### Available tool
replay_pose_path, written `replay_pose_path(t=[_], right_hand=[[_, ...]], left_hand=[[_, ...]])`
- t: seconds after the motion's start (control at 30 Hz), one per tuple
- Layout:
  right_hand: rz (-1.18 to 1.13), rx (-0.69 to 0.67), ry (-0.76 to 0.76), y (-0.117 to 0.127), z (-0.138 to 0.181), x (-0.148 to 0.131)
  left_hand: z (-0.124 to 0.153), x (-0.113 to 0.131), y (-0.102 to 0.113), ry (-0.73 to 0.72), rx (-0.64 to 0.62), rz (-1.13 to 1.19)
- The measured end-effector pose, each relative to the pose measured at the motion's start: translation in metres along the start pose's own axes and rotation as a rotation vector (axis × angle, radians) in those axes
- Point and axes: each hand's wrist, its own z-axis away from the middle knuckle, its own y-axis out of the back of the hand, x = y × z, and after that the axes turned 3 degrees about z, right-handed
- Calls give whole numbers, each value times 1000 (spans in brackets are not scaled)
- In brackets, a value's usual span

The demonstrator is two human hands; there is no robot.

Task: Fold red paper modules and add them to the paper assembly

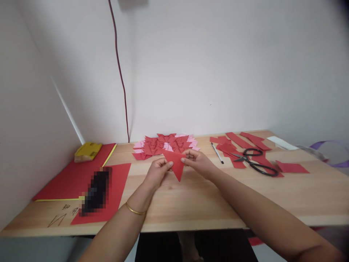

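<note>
A red paper folded into a triangle [177, 165] is held up over the middle of the table, one point facing down. My left hand [159, 171] pinches its left side between thumb and fingers. On the opposite side, my right hand [197, 162] grips the upper right edge, thumb in front. Just behind the paper lies a group of folded red and pink paper pieces [154, 146], partly hidden by my hands and the triangle.
Black-handled scissors [247, 159] lie on red paper scraps [240, 140] at the right, beside a white pen [217, 153]. A white strip [282, 142] is farther right. Red sheets [68, 178] with a yellow packet [87, 151] and a blurred dark object [96, 193] occupy the left.
</note>
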Motion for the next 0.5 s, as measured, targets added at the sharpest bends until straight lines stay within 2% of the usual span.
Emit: replay_pose_path(t=[0.13,0.27,0.4,0.5], right_hand=[[-4,-12,-48,-5,-1,9],[8,-63,-19,-7,-1,13],[-18,-162,38,-10,2,10],[-15,-136,91,-14,4,8]], left_hand=[[1,1,-2,14,3,7],[0,2,0,2,14,-39],[-1,3,4,-3,-71,-162],[1,2,4,47,-108,-109]])
